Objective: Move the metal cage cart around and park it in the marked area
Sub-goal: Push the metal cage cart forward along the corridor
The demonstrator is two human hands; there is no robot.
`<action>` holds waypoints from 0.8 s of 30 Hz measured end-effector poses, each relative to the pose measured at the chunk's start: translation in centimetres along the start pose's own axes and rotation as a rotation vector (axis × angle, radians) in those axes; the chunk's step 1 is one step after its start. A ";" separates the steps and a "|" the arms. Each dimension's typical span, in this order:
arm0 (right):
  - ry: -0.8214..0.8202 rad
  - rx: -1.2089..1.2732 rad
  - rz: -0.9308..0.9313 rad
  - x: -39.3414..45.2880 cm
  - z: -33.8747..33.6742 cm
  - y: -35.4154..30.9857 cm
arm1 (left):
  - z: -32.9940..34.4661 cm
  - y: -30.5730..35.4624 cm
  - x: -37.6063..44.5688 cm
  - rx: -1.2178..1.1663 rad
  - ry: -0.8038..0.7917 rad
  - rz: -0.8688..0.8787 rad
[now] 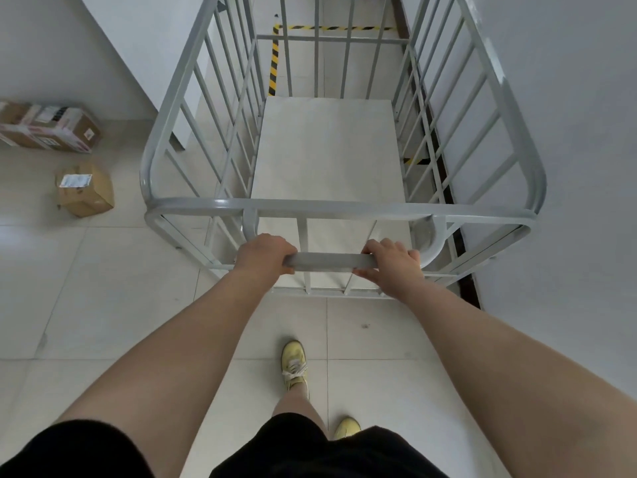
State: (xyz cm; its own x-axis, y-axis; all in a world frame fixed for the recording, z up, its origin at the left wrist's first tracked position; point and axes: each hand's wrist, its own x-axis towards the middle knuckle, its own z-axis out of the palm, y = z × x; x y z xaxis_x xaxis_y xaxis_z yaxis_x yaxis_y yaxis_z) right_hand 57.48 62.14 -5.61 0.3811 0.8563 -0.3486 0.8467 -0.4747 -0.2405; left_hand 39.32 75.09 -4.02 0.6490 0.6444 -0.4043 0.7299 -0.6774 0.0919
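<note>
A grey metal cage cart [331, 208] with barred sides and a pale flat floor stands right in front of me. My left hand [263, 254] and my right hand [393, 262] are both closed around its low horizontal handle bar [329, 261]. Black-and-yellow striped tape [274, 60] marks an area on the floor; one strip runs along the left and another across the far end, seen through the bars. A short piece of tape [415, 161] shows at the cart's right side. The cart's front part sits over this taped area.
A white wall [568, 132] runs close along the cart's right side, with a dark skirting strip below it. A white wall corner [155, 63] stands at the cart's left. Two cardboard boxes [48, 127] [85, 189] lie on the tiled floor at left. My feet in yellow shoes [294, 365] are behind the cart.
</note>
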 end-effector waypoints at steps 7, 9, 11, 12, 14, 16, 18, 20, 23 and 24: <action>-0.005 -0.029 0.045 7.1 -2.8 -0.2 | -3.2 -2.2 7.4 0.006 -0.011 0.041; 0.004 -0.029 0.052 9.0 -3.3 -0.3 | -4.4 -2.9 9.1 0.042 -0.029 0.069; 0.013 -0.046 0.048 10.8 -3.8 -0.5 | -5.6 -3.7 10.8 0.104 -0.042 0.113; 0.013 -0.053 0.048 11.7 -4.0 -0.6 | -6.2 -4.0 11.5 0.140 -0.053 0.132; 0.009 -0.056 0.046 13.2 -4.6 -0.7 | -7.2 -4.7 13.0 0.188 -0.077 0.150; 0.002 -0.057 0.038 14.8 -5.2 -0.9 | -8.2 -5.4 14.5 0.215 -0.087 0.157; -0.005 -0.061 0.029 16.6 -5.8 -0.9 | -9.0 -5.9 16.0 0.225 -0.090 0.168; -0.003 -0.072 0.018 18.2 -6.5 -0.8 | -9.7 -6.2 17.7 0.241 -0.095 0.176; -0.001 -0.130 -0.004 20.9 -7.6 -0.8 | -10.6 -7.4 20.6 0.253 -0.106 0.207; -0.016 -0.139 -0.011 22.0 -8.0 -0.8 | -10.6 -8.0 21.8 0.247 -0.090 0.217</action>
State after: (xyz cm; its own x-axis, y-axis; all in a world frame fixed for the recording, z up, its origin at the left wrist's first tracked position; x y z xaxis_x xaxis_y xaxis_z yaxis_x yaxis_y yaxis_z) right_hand 68.20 82.99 -5.88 0.3666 0.8574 -0.3612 0.8944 -0.4317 -0.1171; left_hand 49.91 98.30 -3.96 0.7540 0.4491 -0.4794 0.4956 -0.8679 -0.0337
